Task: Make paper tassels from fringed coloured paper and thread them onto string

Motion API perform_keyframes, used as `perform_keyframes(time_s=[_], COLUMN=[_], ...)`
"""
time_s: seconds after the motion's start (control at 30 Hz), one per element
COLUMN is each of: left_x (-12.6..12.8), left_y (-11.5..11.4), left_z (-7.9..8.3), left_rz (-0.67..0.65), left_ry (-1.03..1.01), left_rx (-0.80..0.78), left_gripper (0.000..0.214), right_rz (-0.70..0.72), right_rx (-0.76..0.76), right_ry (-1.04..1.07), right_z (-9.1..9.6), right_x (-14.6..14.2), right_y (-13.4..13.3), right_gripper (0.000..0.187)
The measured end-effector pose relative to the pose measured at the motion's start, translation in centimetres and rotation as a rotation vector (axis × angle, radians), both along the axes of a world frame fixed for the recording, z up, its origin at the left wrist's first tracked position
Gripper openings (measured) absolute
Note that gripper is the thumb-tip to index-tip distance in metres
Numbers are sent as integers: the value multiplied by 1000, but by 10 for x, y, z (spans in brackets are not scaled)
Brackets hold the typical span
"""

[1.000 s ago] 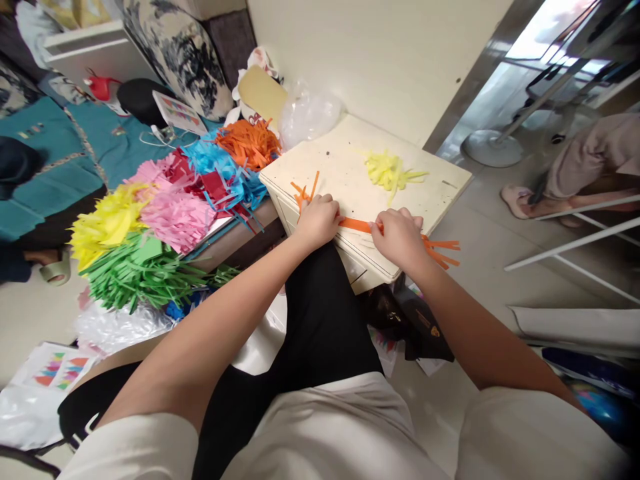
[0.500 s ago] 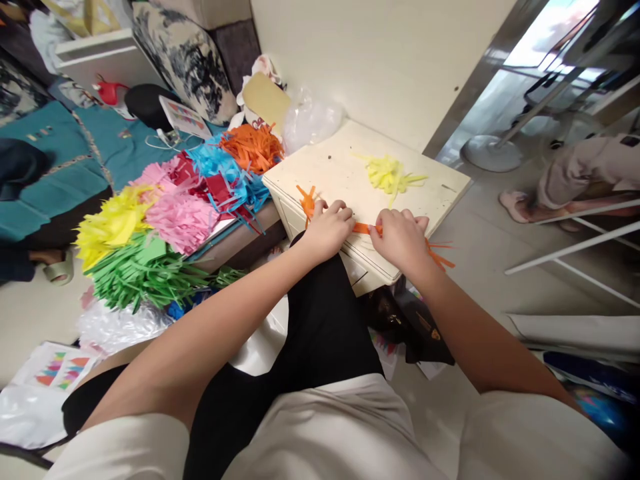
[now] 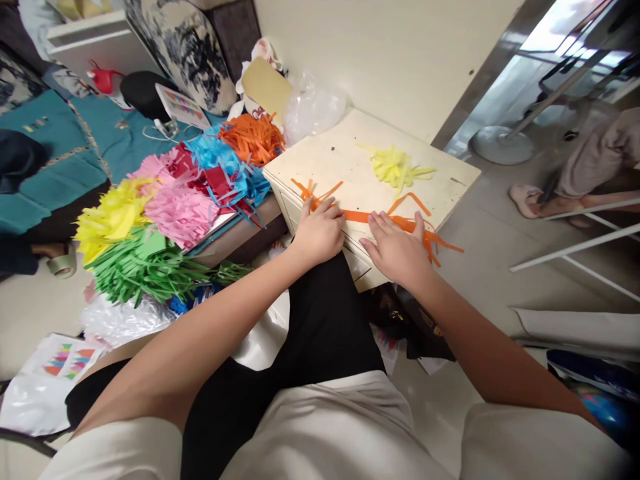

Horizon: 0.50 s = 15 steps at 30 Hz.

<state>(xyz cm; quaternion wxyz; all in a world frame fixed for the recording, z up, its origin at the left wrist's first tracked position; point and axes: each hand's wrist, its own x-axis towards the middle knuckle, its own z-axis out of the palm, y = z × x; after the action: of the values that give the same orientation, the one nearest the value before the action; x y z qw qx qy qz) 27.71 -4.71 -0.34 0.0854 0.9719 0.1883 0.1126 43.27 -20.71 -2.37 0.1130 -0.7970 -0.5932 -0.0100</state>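
Observation:
An orange paper tassel (image 3: 356, 216) lies along the front edge of a cream cabinet top (image 3: 325, 163), a narrow rolled band in its middle and loose fringe at both ends. My left hand (image 3: 320, 233) has its fingers curled over the left part of the band, beside the fringe there. My right hand (image 3: 397, 250) rests flat on the right part, fingers stretched out and thumb apart. Fringe spreads out beyond the right fingers. A yellow paper tassel (image 3: 395, 167) sits farther back on the cabinet top, touched by neither hand.
Fringed paper piles in green (image 3: 150, 267), yellow (image 3: 113, 217), pink (image 3: 183, 213), blue (image 3: 225, 157) and orange (image 3: 253, 139) cover the bench at left. A clear plastic bag (image 3: 313, 107) stands behind the cabinet's left corner. A person's leg (image 3: 590, 160) shows at right.
My right hand has gone from gripping the orange band to lying flat with fingers stretched. The fringe at both ends is more spread. My left hand stays at the left part.

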Motion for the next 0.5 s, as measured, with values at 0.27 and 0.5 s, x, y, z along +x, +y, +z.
perform_keyframes(time_s=[0.27,0.5], left_x=[-4,-3], left_y=[-2,-1], left_z=[-2,-5], left_rz=[-33,-48], left_ry=[-16,-7], left_rx=[41,91], left_gripper=[33,35], right_rz=[-1,-22], right_rx=[54,125], right_ry=[-73,-104], right_z=[1,-3], right_x=[-1,-5], right_y=[-7,-13], right_gripper=[58,44])
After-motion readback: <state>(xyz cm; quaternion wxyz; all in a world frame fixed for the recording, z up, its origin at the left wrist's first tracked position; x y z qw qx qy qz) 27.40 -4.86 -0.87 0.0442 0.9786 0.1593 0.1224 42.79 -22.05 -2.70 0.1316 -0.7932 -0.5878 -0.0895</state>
